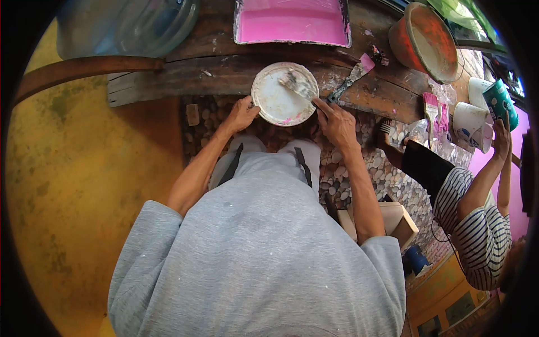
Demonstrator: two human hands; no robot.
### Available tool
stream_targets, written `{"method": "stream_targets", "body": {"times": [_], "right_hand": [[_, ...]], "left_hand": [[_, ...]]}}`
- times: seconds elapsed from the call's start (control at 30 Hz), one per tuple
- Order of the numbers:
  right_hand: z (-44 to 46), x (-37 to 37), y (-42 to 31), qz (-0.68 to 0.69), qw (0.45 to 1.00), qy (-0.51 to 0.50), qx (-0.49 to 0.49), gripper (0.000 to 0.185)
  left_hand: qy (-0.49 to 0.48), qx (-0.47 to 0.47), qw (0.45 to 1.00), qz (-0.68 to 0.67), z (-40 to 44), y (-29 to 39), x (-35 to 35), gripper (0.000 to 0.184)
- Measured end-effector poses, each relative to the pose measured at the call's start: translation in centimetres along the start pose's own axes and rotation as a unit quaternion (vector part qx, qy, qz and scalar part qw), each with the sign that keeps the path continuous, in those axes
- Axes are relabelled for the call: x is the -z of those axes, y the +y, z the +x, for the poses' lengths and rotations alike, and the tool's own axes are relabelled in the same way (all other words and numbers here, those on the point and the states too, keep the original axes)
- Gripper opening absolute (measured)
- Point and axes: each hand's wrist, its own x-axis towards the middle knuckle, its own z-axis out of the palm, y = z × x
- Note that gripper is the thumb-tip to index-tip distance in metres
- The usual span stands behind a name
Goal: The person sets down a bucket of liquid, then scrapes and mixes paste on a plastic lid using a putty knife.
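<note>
In front of my knees is a round white lid [275, 102] with a raised rim, smeared with whitish paste and a few pink spots. My left hand [244, 114] is closed on the lid's left edge. My right hand [338, 122] grips a putty knife [300, 86], its paste-coated blade lying over the upper right of the lid; the fingers hide most of the handle. Just right of the lid, a second putty knife [353, 74] with a pink-stained blade rests on the wooden bench [219, 76].
A paint tray [292, 28] with pink paint stands behind the lid. To the right are an orange bucket [429, 42], a pink-stained brush [431, 109] and a white pot [470, 123]. A co-worker in a striped shirt [483, 241] holds a green container [501, 102]. A clear plastic tub [132, 28] stands left.
</note>
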Motion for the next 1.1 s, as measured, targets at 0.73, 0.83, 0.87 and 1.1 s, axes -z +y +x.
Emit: {"method": "stream_targets", "body": {"times": [0.73,0.83,0.87,1.1], "right_hand": [[2.8,5.4,2.4,-0.025,0.994,-0.103,0.031,0.03],[2.0,5.7,3.9,-0.022,0.992,-0.122,0.009,0.031],[1.7,5.6,4.0,-0.025,0.993,-0.116,0.008,0.031],[-1.5,3.5,2.3,-0.002,1.0,-0.007,-0.009,0.031]], "left_hand": [[-0.203,-0.053,0.929,0.304,5.8,5.8,7.0,0.028],[-0.08,-0.089,0.985,0.121,5.5,4.9,6.0,0.024],[-0.08,-0.095,0.985,0.122,5.7,4.6,5.9,0.024],[-0.07,-0.075,0.986,0.13,6.1,7.0,5.7,0.032]]}}
